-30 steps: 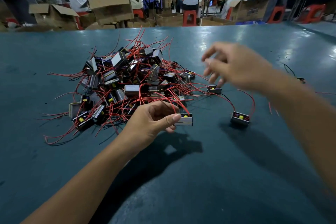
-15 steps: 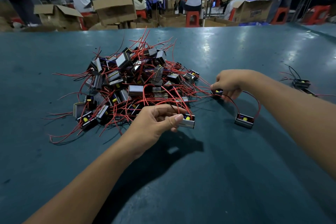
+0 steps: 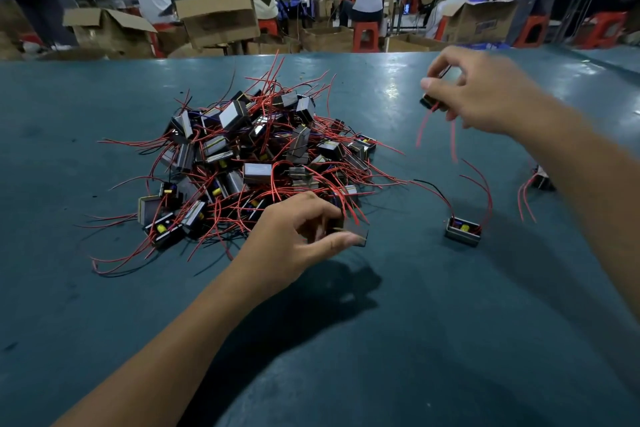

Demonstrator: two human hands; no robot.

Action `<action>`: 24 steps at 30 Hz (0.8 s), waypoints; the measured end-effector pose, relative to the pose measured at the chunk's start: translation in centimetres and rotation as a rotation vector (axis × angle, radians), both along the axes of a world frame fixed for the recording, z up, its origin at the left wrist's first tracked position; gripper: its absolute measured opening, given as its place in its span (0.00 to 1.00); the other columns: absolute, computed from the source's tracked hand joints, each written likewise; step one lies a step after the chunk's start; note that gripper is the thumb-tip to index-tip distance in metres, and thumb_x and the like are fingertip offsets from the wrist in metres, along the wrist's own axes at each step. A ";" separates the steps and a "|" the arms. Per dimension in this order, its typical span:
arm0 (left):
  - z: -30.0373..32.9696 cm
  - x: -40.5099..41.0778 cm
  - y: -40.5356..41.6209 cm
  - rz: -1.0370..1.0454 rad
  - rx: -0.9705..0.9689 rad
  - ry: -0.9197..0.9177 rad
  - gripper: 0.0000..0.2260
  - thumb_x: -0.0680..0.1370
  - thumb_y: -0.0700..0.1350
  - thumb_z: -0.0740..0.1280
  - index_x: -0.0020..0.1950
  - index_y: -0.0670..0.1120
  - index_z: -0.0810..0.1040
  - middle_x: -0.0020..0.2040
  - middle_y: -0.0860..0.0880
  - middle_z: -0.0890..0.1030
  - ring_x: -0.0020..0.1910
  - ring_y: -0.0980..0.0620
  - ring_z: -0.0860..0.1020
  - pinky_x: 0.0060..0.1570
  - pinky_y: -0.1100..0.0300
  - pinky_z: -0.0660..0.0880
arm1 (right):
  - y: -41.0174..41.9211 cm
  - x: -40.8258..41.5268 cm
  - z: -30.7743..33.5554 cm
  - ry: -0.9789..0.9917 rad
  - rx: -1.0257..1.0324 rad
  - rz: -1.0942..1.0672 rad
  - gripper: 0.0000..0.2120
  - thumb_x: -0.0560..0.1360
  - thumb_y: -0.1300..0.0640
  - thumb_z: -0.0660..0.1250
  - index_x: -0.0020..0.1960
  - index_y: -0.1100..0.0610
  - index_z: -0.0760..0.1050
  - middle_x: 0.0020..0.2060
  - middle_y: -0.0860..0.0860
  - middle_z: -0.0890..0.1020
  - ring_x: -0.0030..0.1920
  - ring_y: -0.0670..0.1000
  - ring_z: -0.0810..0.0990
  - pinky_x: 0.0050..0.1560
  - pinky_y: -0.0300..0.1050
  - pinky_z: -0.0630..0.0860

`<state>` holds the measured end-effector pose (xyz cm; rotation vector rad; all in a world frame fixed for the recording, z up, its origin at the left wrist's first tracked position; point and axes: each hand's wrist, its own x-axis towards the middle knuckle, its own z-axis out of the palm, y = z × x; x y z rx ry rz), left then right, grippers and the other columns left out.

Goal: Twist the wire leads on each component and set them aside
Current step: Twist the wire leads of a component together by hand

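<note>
up above the teal table [image 3: 381, 340], the right hand [image 3: 485, 94] pinches a small dark component [image 3: 429, 102] between thumb and fingers, its red leads [image 3: 424, 128] dangling. lower, the left hand [image 3: 294, 239] curls its fingers round another component [image 3: 356, 234] at the near edge of the pile of components [image 3: 249, 163]. one lone component [image 3: 463, 232] sits apart on the table, right of the pile. cardboard boxes [image 3: 218, 17] stand behind.

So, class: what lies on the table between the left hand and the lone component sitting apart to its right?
In the head view, only bare green table lies between the left hand and the lone component.
</note>
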<state>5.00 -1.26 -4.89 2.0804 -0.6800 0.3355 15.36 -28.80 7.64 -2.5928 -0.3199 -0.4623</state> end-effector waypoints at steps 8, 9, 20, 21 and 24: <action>-0.3 -0.3 0.1 -0.067 0.475 -0.221 0.19 0.70 0.57 0.78 0.46 0.45 0.77 0.44 0.52 0.75 0.40 0.52 0.72 0.37 0.54 0.75 | 1.7 -10.1 -6.3 0.438 -0.299 0.451 0.17 0.74 0.46 0.70 0.54 0.41 0.63 0.39 0.44 0.82 0.39 0.48 0.80 0.46 0.48 0.78; -0.3 -0.4 0.0 -0.087 0.502 -0.171 0.20 0.70 0.59 0.78 0.46 0.46 0.77 0.44 0.53 0.75 0.40 0.53 0.72 0.38 0.54 0.75 | 1.7 -10.3 -7.4 0.435 -0.338 0.440 0.19 0.74 0.47 0.70 0.54 0.41 0.61 0.40 0.43 0.81 0.40 0.49 0.80 0.48 0.51 0.77; 0.2 -0.2 1.1 -0.247 0.430 0.350 0.15 0.74 0.49 0.77 0.50 0.57 0.71 0.38 0.58 0.79 0.33 0.60 0.75 0.34 0.67 0.70 | 0.7 -9.9 -12.0 0.227 -0.395 0.535 0.10 0.80 0.51 0.66 0.59 0.43 0.71 0.54 0.40 0.76 0.57 0.45 0.73 0.59 0.44 0.71; 0.1 -0.1 1.0 -0.221 0.450 0.344 0.16 0.74 0.50 0.77 0.51 0.57 0.70 0.38 0.59 0.79 0.33 0.60 0.75 0.34 0.67 0.69 | 0.7 -9.9 -12.0 0.209 -0.381 0.553 0.11 0.79 0.52 0.67 0.61 0.44 0.73 0.58 0.41 0.77 0.61 0.45 0.73 0.63 0.44 0.69; -0.2 0.0 0.9 -0.126 0.520 0.273 0.14 0.73 0.54 0.77 0.50 0.59 0.72 0.34 0.60 0.76 0.32 0.59 0.73 0.33 0.66 0.67 | 0.7 -10.2 -11.9 0.076 -0.328 0.546 0.14 0.78 0.51 0.70 0.62 0.47 0.76 0.66 0.45 0.76 0.70 0.48 0.71 0.71 0.48 0.65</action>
